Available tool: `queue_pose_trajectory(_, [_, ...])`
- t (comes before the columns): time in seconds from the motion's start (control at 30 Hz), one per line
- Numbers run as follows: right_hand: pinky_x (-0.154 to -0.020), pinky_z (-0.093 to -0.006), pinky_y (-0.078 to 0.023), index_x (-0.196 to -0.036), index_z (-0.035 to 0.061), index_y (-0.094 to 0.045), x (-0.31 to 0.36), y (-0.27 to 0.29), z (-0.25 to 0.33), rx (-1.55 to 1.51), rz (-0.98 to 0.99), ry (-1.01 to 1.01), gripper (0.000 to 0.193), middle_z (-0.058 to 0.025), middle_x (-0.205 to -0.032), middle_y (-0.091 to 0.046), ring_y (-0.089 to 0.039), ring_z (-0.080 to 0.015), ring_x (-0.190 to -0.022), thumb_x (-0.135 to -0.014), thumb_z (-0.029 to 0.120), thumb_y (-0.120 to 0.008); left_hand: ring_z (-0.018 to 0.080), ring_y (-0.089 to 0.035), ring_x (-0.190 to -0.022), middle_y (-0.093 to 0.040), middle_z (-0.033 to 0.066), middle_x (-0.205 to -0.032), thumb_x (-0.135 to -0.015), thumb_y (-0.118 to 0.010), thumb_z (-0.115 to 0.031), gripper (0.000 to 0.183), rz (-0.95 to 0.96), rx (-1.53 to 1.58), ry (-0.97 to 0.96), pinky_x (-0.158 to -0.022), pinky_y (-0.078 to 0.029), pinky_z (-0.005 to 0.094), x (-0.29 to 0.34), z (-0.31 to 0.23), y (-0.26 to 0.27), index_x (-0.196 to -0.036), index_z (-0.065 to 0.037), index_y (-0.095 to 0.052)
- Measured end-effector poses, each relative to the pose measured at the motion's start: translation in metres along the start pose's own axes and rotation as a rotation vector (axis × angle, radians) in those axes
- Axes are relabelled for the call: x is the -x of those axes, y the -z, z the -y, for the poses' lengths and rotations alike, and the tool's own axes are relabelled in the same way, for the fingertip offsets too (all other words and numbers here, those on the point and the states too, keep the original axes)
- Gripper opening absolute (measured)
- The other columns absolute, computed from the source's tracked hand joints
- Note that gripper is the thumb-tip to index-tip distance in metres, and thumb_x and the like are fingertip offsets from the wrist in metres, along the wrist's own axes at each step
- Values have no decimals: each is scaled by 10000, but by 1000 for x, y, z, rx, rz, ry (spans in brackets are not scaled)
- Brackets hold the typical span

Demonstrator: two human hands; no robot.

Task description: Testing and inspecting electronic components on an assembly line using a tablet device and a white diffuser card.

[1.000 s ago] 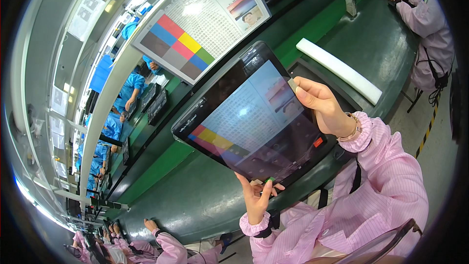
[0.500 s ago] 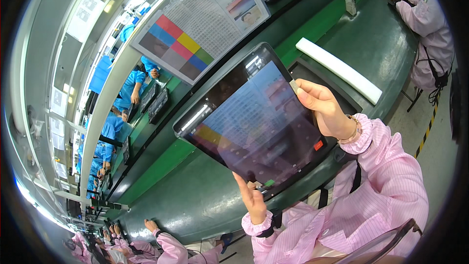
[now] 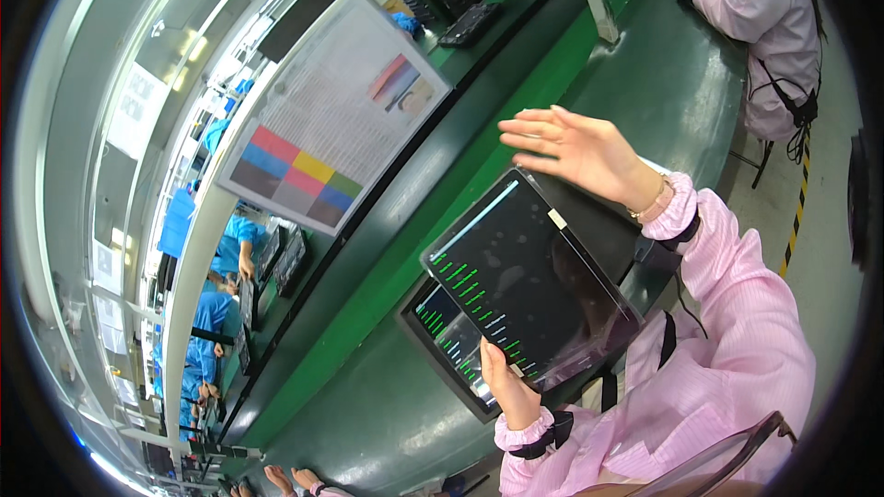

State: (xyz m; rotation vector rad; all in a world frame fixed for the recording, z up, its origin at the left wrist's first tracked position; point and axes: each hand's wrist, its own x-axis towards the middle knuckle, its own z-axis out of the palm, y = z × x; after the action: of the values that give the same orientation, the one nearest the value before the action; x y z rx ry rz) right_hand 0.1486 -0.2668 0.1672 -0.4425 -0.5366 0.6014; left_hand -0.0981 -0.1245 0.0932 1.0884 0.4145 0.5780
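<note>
Centrally, slightly right of the middle of the frame, lies the tablet (image 3: 529,276), tilted, its dark screen bearing short rows of green and white lines along its lower-left side. Your left hand (image 3: 508,391), at lower centre, grips the tablet's lower edge: the thumb rests on the front, while the other fingers are hidden beneath. Your right hand (image 3: 589,152) is raised above the tablet's upper corner, its fingers extended and slightly spread, pinching nothing; whether the lowest one touches the corner, you cannot tell from this view. A pale tab (image 3: 557,219) sits on the tablet's upper-right edge. Partly covered by the tablet, at its lower left, is a black-framed panel (image 3: 447,331) with similar lines, resting on the dark green tabletop (image 3: 387,419). A printed chart (image 3: 322,120) with coloured squares stands at upper left of centre. Note the co-worker in pink (image 3: 755,9) at upper right, and the workers in blue (image 3: 212,313) along the left of the frame.
</note>
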Motion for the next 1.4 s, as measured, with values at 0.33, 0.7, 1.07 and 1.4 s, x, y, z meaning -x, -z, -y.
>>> queue_pose_trajectory(0.33, [-1041, -330, -321, -1266, 29, -474, 98, 104, 7, 946, -274, -216, 420, -106, -1256, -521, -456, -192, -1207, -938, 283, -533, 139, -595, -842, -616, 44, -1007, -997, -416, -281, 322, -13, -9, 129, -763, -483, 285, -55, 57, -19, -1114, -18, -558])
queue_pose_trajectory(0.7, [-1053, -328, -304, -1369, -3, -376, 97, 93, 4, 736, -368, -552, 558, -131, -1383, -412, -380, -194, -1276, -924, 276, -566, 236, -163, -1403, -192, 159, -1507, -977, -461, -240, 572, 347, -498, -43, -1123, -153, 330, -52, 61, -1, -1428, 24, -226])
queue_pose_trajectory(1.07, [-1002, -399, -367, -1374, -12, -359, 71, 21, -86, 538, -8, -873, 548, -110, -1307, -453, -416, -196, -1230, -925, 220, -570, 275, -541, -1103, -570, 180, -1176, -929, -432, -88, 312, 526, -450, -213, -1012, -345, 407, 25, -117, 57, -1211, 38, -474])
queue_pose_trajectory(1.4, [-1041, -427, -315, -1306, 43, -476, 19, -108, -322, 543, 521, -1082, 537, -87, -1369, -427, -329, -198, -1310, -892, 360, -604, 278, -600, -791, -640, 146, -905, -920, -480, -188, 234, 710, -307, -1062, -695, -457, 431, 125, -217, 67, -868, 11, -593])
